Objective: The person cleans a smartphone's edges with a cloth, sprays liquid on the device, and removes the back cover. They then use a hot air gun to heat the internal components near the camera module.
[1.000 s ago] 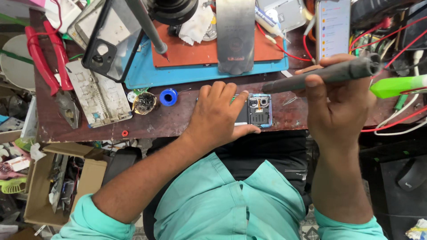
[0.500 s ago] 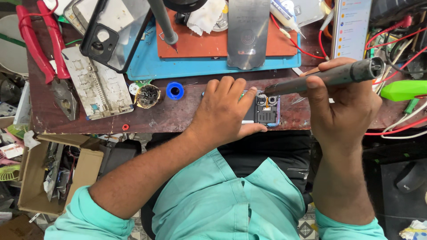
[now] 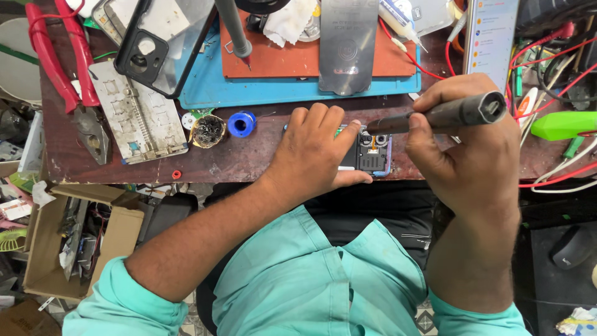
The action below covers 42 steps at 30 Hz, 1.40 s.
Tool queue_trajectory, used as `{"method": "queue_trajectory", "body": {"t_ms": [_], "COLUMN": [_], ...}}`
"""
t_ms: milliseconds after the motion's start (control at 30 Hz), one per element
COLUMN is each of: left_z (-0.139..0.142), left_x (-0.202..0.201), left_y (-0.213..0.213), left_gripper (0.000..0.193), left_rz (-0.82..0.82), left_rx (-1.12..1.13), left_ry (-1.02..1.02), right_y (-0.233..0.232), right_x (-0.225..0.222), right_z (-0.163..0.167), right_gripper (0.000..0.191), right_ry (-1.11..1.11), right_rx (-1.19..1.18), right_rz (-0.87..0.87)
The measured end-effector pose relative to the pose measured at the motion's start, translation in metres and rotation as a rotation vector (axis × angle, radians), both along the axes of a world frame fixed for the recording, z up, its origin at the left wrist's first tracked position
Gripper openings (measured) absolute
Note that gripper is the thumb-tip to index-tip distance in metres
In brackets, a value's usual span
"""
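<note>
My left hand [image 3: 314,152] pins the opened phone [image 3: 372,152]; my right hand [image 3: 463,149], its grip holding the powered screwdriver [image 3: 435,117], may slip and gouge the board.

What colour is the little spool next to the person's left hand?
Blue. The small spool shows clearest in the head view, the only one here.

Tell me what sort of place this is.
Most likely a phone repair bench. The left hand steadies an opened phone while the right hand holds a pen-shaped electric tool to it. A blue work mat, red pliers and loose wires lie around.
</note>
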<state>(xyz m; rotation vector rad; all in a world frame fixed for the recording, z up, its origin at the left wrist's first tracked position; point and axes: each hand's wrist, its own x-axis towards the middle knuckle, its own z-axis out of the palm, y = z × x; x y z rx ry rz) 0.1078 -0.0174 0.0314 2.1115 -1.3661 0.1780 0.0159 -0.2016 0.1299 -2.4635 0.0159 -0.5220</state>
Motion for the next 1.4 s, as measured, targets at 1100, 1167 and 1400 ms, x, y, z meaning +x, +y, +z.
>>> {"method": "queue_trajectory", "body": {"t_ms": [1100, 1167, 1400], "left_z": [-0.002, -0.002, -0.004], "left_x": [-0.002, -0.002, -0.003], "left_y": [0.001, 0.001, -0.003], "left_gripper": [0.084, 0.084, 0.059], "left_rz": [-0.002, -0.005, 0.025], "left_rx": [-0.013, -0.012, -0.027], "left_ry": [-0.04, -0.036, -0.018], "right_y": [0.002, 0.002, 0.004], "right_x": [-0.007, -0.007, -0.007], "right_z": [-0.021, -0.022, -0.022], "right_gripper": [0.024, 0.024, 0.023], "right_ry": [-0.043, -0.054, -0.094], "right_rx": [0.141, 0.146, 0.119], "right_rz": [-0.003, 0.012, -0.011]}}
